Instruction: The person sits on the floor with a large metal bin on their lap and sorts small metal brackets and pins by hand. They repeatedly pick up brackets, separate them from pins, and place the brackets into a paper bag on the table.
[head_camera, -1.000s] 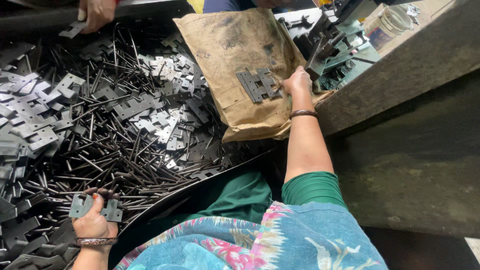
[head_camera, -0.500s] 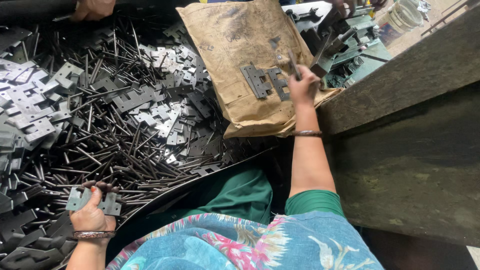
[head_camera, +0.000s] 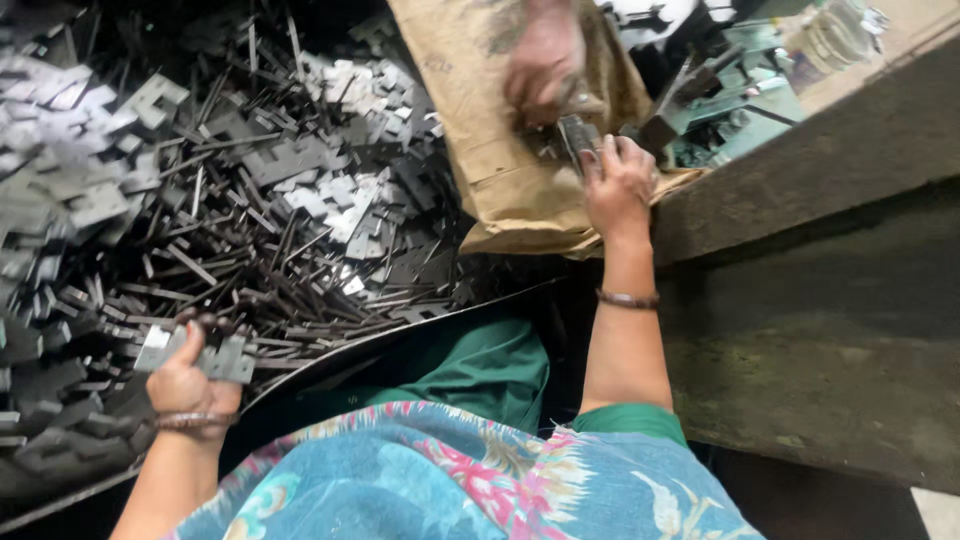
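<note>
The left hand is staying low at about eight o'clock, its fingers curling closed in a grip, a bangle sitting on the wrist. The right arm is stretching straight up toward one o'clock, the right hand bending forward with fingers pinching, a dark bracelet circling the forearm.

dim workshop, worn concrete ledge on right, green machine behind, pale floor bottom corner
</note>
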